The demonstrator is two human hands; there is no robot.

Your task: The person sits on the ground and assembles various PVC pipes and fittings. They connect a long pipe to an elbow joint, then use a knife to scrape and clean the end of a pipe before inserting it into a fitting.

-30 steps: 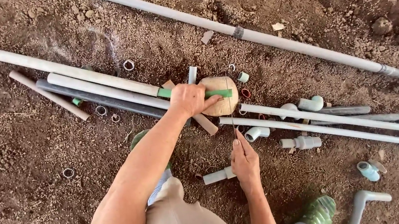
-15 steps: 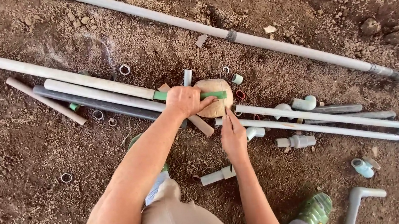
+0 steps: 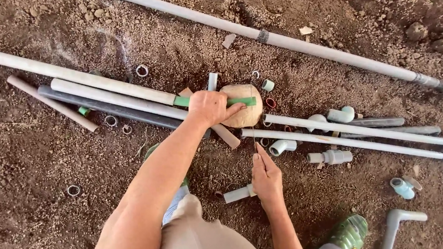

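Observation:
My left hand (image 3: 209,106) grips a long whitish pipe (image 3: 82,78) where its green end piece (image 3: 241,101) begins. The green end rests across a round tan stone (image 3: 242,114). My right hand (image 3: 266,177) is closed on the near end of a thin dark blade (image 3: 253,129). The blade runs away from me and crosses the green end over the stone. A short white pipe piece (image 3: 237,194) lies on the soil just left of my right hand.
More pipes lie left of the stone: a grey one (image 3: 110,97), a dark one (image 3: 100,106), a brownish one (image 3: 51,103). Two long pipes (image 3: 363,132) and elbow fittings (image 3: 339,114) lie to the right. A long pipe (image 3: 289,41) crosses the back. Small rings (image 3: 73,190) dot the soil.
My right hand pushed the blade forward towards the stone, then drew it back towards me. My left hand stayed on the pipe.

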